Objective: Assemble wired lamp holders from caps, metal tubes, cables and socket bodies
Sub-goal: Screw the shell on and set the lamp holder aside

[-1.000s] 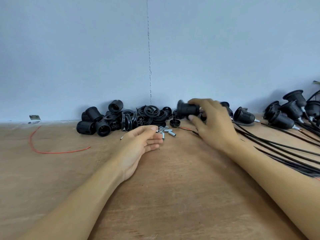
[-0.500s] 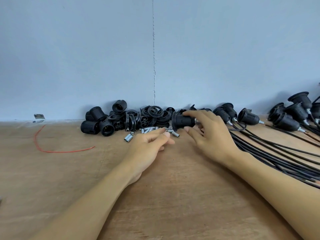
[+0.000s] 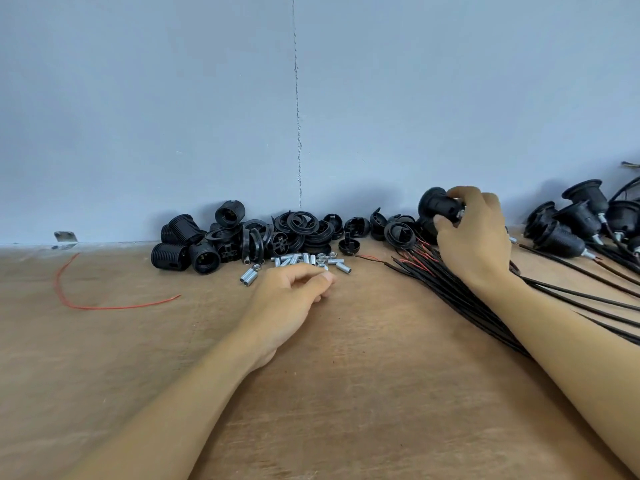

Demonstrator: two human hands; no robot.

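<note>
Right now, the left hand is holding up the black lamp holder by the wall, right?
No, it is the right hand that holds up the black lamp holder by the wall, as the head view shows. The left hand rests by the metal tubes.

Black socket body (image 3: 437, 205) aloft over black cables (image 3: 450, 289); silver metal tubes (image 3: 304, 259) loose beside black caps (image 3: 302, 222).

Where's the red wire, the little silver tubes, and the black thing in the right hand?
Red wire (image 3: 104, 308): head view, on its long flat stretch.
Silver tubes (image 3: 246, 276): head view, on the tube farthest left.
Black lamp holder (image 3: 437, 205): head view, on its round body, gripped by the right hand (image 3: 474, 237).
</note>
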